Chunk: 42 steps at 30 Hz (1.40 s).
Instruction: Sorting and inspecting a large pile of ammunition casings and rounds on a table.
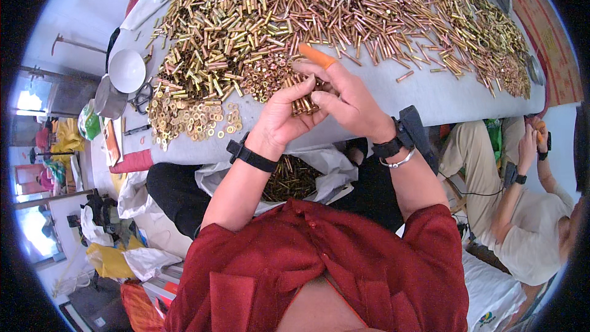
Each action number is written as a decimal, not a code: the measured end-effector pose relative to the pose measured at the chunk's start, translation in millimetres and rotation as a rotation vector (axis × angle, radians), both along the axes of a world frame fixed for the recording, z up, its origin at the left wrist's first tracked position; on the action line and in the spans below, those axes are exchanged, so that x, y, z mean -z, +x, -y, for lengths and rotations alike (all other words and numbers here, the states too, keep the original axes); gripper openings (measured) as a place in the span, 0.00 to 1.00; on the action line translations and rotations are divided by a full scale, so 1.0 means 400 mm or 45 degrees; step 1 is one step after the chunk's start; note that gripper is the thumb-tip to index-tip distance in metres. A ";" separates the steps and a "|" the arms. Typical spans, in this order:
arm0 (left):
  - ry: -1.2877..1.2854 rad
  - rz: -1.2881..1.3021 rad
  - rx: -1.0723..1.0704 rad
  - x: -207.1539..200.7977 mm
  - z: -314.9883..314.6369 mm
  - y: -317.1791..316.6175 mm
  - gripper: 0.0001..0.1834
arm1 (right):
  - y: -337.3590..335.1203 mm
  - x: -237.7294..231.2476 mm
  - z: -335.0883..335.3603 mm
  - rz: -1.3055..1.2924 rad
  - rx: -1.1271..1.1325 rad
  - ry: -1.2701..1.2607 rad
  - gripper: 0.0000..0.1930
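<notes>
My left hand is cupped around a bunch of brass-coloured bolts, held just above the near edge of the table. From the right, my right hand closes on the same bunch with thumb and curled fingers. Its index finger stretches forward in an orange finger cot. The fingers hide much of the bunch. Just beyond the hands lies a pile of small nuts. Flat round washers are spread to the left. Behind them are heaps of short metal sleeves and long thin bolts.
A white bowl, a metal pan and black scissors are at the table's left end. An open white sack of metal parts sits at my lap. To the right, another person sits at the table beside a cardboard sheet.
</notes>
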State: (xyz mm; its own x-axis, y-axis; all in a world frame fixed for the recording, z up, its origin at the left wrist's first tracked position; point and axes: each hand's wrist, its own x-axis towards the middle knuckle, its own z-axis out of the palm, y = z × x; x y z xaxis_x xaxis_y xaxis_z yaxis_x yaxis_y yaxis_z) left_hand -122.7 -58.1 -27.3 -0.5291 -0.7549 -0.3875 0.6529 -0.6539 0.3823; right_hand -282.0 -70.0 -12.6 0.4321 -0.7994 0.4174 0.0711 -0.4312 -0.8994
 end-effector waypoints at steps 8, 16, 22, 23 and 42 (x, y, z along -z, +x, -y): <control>-0.023 0.082 -0.182 0.017 -0.029 0.018 0.18 | 0.040 -0.011 -0.034 -0.350 0.218 -0.604 0.32; -0.025 0.169 -0.171 0.014 -0.033 0.052 0.18 | 0.047 -0.004 -0.051 -0.222 0.079 -0.420 0.33; 0.009 0.274 -0.079 -0.025 -0.036 0.034 0.14 | 0.023 -0.010 -0.046 0.186 -0.183 0.123 0.34; 0.089 0.312 -0.033 -0.022 -0.037 0.037 0.14 | 0.018 -0.005 -0.041 0.413 -0.302 0.360 0.35; 0.068 0.217 -0.019 0.015 -0.066 0.084 0.11 | 0.007 0.008 0.006 -0.397 0.109 0.052 0.23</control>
